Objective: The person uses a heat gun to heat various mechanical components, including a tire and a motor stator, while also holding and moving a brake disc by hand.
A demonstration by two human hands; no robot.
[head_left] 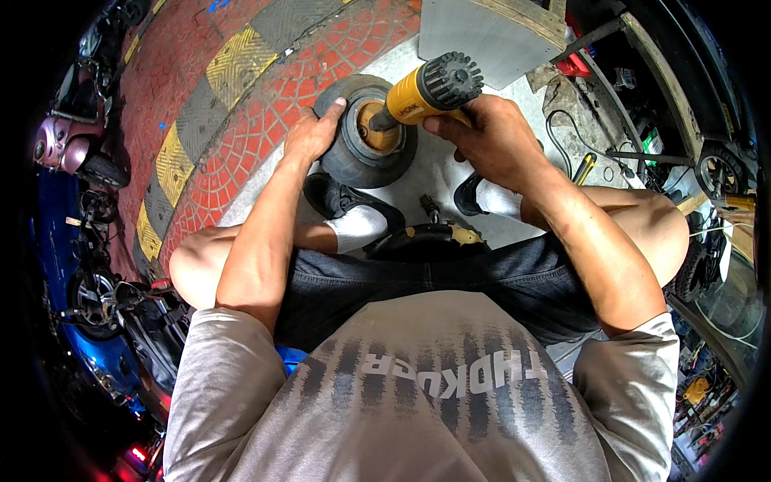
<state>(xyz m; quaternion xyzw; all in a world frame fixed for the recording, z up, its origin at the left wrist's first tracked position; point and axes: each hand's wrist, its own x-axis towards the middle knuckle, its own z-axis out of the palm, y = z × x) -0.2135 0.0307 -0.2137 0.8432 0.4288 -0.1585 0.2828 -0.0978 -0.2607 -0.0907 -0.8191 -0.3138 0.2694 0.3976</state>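
Right grip (496, 138) on tool (407, 98), floor (438, 154), red paving (259, 135)

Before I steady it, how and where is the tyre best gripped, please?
Probably hold the tyre by its broad, round outer rubber, from the left: the left hand is there, and the yellow power tool crosses the right side.

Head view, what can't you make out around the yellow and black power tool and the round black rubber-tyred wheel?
Head view: much of the yellow and black power tool's grip, covered by the right hand.
Head view: part of the round tan hub, behind the tool's dark nose.
Head view: the round black rubber-tyred wheel's underside, facing away.
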